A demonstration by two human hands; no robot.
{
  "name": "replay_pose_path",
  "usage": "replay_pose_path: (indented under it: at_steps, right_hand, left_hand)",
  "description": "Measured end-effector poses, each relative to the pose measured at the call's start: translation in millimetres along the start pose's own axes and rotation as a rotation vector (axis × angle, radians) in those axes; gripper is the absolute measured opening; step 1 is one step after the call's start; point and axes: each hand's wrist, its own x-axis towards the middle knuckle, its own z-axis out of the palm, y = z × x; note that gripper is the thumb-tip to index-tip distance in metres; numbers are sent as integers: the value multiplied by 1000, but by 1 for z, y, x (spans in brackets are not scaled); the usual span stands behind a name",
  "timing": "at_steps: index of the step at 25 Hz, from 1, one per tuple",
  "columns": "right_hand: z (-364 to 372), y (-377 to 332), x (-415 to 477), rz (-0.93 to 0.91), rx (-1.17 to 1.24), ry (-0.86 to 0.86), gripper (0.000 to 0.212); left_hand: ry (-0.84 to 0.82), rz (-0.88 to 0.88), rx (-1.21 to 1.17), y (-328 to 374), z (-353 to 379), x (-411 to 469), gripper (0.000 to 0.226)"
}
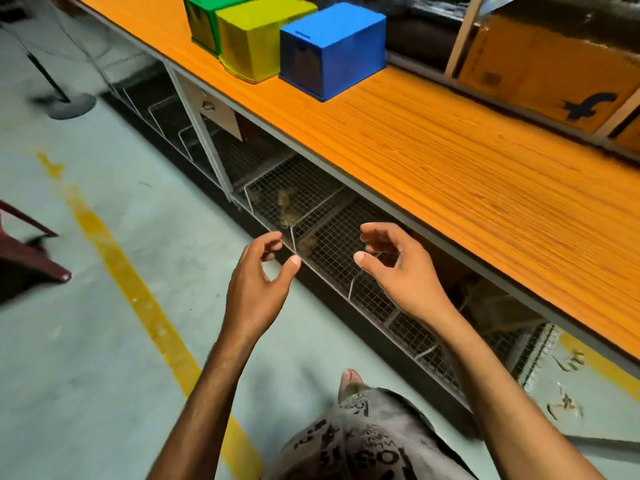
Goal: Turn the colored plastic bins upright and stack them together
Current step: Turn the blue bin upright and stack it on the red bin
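Three plastic bins stand upside down in a row on the orange table (450, 161), at its far left end: a green bin (202, 19), a yellow bin (254, 39) touching it, and a blue bin (332, 50) beside the yellow one. My left hand (258, 282) and my right hand (398, 268) hover in front of the table's near edge, well below and short of the bins. Both hands hold nothing, with fingers curled and apart.
Wire mesh baskets (311, 216) run along a shelf under the table. Cardboard boxes (540, 64) stand behind the table at the right. A yellow line (138, 289) crosses the grey floor, a dark red chair (31, 251) is at the left, and a stand's round base (65, 103) at the upper left.
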Motion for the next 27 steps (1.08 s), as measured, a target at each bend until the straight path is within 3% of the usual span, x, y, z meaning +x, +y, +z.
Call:
replay_pose_path:
  at_steps: [5, 16, 23, 27]
  right_hand:
    - [41, -15, 94, 3, 170, 1, 33]
    - [102, -62, 329, -22, 256, 16, 30]
    - [124, -59, 428, 85, 274, 210, 28]
    - [142, -57, 485, 205, 344, 399, 22]
  left_hand:
    - [20, 34, 2, -12, -22, 95, 39]
    - [25, 117, 55, -13, -56, 344, 41]
    - [-207, 198, 48, -32, -54, 484, 44]
    - [-360, 295, 18, -42, -40, 583, 32]
